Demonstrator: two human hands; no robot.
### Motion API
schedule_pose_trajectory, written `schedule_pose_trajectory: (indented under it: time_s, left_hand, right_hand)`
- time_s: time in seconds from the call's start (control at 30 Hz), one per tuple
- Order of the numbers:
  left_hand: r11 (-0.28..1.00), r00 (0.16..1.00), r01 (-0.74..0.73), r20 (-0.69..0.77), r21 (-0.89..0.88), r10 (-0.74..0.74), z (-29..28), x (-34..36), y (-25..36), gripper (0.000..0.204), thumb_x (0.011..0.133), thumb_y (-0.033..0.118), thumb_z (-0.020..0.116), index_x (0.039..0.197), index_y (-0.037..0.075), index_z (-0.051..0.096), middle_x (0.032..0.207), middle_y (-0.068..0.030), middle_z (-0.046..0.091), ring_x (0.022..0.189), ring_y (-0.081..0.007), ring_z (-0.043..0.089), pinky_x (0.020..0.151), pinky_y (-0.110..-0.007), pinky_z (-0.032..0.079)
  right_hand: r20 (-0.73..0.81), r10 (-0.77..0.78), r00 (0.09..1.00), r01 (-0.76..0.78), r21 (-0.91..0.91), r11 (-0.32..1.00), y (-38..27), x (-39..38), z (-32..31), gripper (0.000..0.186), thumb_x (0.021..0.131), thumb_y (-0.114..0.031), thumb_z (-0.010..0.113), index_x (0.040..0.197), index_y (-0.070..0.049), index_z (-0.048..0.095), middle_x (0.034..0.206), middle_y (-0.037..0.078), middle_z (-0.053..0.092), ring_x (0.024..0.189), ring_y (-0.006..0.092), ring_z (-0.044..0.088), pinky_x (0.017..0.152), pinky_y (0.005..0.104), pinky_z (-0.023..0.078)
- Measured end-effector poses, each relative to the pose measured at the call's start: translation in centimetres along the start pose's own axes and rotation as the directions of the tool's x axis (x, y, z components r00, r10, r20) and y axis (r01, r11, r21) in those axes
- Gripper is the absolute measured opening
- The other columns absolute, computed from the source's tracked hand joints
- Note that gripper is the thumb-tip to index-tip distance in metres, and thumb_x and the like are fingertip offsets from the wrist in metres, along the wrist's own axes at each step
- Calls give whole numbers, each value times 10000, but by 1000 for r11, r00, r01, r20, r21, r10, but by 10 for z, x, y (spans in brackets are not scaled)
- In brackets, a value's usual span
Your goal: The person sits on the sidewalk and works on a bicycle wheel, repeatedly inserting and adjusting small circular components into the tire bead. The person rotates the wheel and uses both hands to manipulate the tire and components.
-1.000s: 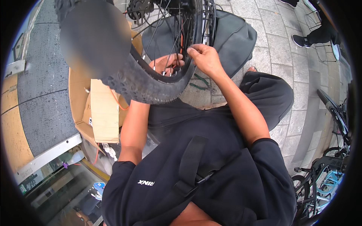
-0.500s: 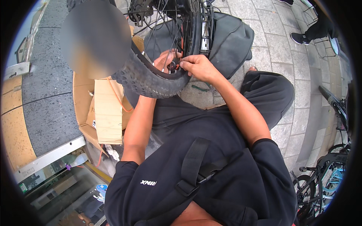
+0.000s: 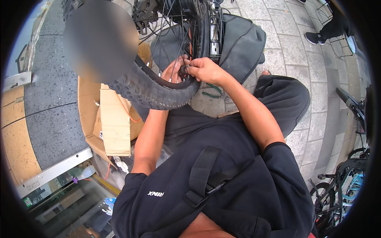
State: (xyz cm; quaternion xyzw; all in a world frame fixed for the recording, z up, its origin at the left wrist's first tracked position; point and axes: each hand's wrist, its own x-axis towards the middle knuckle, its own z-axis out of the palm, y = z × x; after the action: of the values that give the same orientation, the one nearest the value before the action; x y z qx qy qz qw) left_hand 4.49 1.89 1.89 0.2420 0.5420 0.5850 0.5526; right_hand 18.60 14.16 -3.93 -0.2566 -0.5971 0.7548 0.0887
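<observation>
A bicycle wheel with a knobby black tire [image 3: 152, 95] and thin spokes [image 3: 160, 43] fills the upper middle; a blurred grey disc hides part of it. My left hand [image 3: 173, 71] reaches through behind the spokes near the rim, fingers curled around a small dark part I cannot make out. My right hand [image 3: 205, 70] meets it from the right, thumb and forefinger closed at the same part, beside the rim. An orange strip [image 3: 191, 41] shows among the spokes above my fingers. Green-handled pliers [image 3: 211, 94] lie on the paving below my right hand.
A grey bag [image 3: 242, 51] lies behind the wheel, a cardboard box [image 3: 115, 123] to my left beside a glass-topped case [image 3: 71, 214]. My crossed legs [image 3: 287, 99] are beneath. Another person's shoe [image 3: 315, 38] is at upper right; parked bicycles [image 3: 333, 198] stand at lower right.
My right hand has come down and left from higher on the rim to join my left hand among the spokes. My left forearm has shifted slightly right.
</observation>
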Motion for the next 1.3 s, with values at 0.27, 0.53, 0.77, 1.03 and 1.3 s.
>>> schedule_pose_trajectory:
  time_s: [0.27,0.53,0.77,1.03,1.3]
  left_hand:
    - [990,998,-36,55,135,29,6,-2,18,479,1031,400,557,1152,-60,612,1141,-136,599,1072,-221,590,953,-358,476]
    - [984,991,-106,91,141,93,2,0,14,495,1008,418,589,1110,-67,595,1138,-150,586,1116,-249,570,1038,-414,441]
    - [990,998,-61,-11,128,63,9,-8,19,625,1001,437,586,1271,-127,564,1245,-197,600,1180,-298,593,1083,-432,435]
    - [994,999,-46,-1,102,46,15,-12,21,651,1020,453,546,1286,-141,568,1273,-220,604,1209,-314,590,1092,-447,434]
    - [980,996,-79,-32,181,86,18,-13,23,658,1018,460,548,1292,-137,575,1280,-230,614,1211,-317,594,1095,-452,433]
  right_hand:
    - [-83,70,994,-24,456,890,6,-27,-19,243,1046,-218,596,1089,8,673,898,63,678,741,145,680,615,272,562]
    - [6,72,997,-64,544,837,25,-20,-16,247,1053,-229,585,1105,1,658,907,70,681,732,155,680,633,273,563]
    - [-10,82,997,-66,500,864,26,-20,-13,271,1053,-231,586,1151,9,666,950,54,685,788,139,675,676,269,566]
    - [-77,27,997,6,401,916,19,-21,-11,335,1029,-172,616,1289,38,645,1022,58,712,825,108,667,713,252,559]
    - [-85,5,996,8,153,988,9,-18,-17,324,1015,-133,624,1293,31,654,987,31,703,800,85,633,733,244,550]
